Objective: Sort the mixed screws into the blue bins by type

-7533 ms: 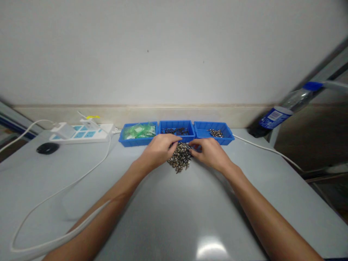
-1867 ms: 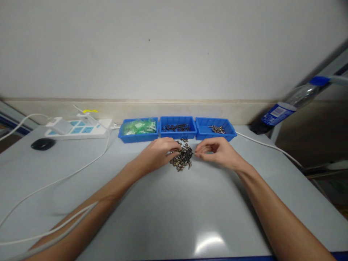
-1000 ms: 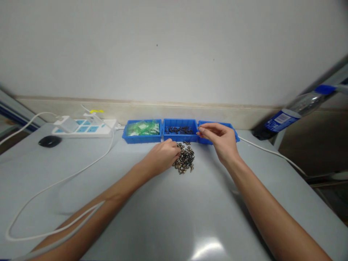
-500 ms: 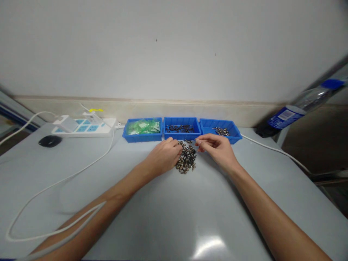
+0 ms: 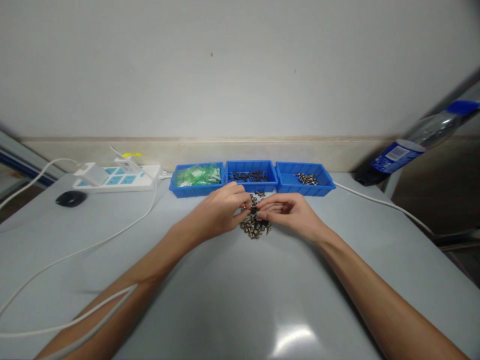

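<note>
A pile of small metal screws [image 5: 255,227] lies on the grey table, in front of the middle blue bin [image 5: 250,187]. At the pile's left edge my left hand [image 5: 226,207] is closed, its thumb and fingers curled in; a small shiny bit shows at the fingertips. My right hand [image 5: 287,210] reaches over the pile from the right, thumb and fingers pinched; what they hold, if anything, is too small to name. Dark screws lie in the middle bin. The right blue bin [image 5: 305,189] has silvery screws, and the left blue bin [image 5: 197,190] holds green plastic packets.
A white power strip [image 5: 144,186] with plugged-in adapters stands at the back left, a black mouse [image 5: 71,199] before it. A white cable [image 5: 108,242] loops over the table and my left forearm. A bottle [image 5: 393,159] leans at the back right.
My right hand has moved left and slightly down, over the pile and closer to my left hand. My left hand has turned a little, so its thumb now shows.
</note>
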`<state>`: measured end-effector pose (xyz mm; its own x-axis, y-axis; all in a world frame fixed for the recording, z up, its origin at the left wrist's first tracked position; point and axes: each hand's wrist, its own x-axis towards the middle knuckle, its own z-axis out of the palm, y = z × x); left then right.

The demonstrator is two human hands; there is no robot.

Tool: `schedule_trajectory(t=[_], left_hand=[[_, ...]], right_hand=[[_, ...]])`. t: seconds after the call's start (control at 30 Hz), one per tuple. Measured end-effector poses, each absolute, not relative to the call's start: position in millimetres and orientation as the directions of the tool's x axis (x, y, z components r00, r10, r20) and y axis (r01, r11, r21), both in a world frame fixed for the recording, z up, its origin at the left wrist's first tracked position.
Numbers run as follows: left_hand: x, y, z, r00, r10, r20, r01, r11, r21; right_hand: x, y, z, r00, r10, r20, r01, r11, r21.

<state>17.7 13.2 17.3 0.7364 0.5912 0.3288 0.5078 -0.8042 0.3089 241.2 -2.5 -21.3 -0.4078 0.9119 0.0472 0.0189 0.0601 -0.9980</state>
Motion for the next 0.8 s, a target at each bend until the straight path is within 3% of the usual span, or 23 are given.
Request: schedule_trajectory(t=[0.17, 0.4, 0.5, 0.8], left_hand=[[18, 14, 15, 0.740, 0.592, 0.318, 0.512, -0.803, 0.305], [13, 27, -2, 0.774, 0.594, 0.217, 0.569, -0.804, 0.172], [15, 27, -4, 0.790, 0.583, 0.189, 0.572, -0.812, 0.116], [24, 22, -12, 0.804, 0.574, 0.154, 0.580, -0.815, 0.008]], right_hand=[[237, -1, -23, -0.388, 0.921, 0.034, -0.026, 0.026, -0.999], [232, 21, -22, -0.090, 0.991, 0.096, -0.214, 0.075, -0.974], [230, 26, -21, -0.048, 0.988, 0.145, -0.283, 0.125, -0.951], [238, 13, -23, -0.080, 0.993, 0.089, -0.192, 0.072, -0.979]])
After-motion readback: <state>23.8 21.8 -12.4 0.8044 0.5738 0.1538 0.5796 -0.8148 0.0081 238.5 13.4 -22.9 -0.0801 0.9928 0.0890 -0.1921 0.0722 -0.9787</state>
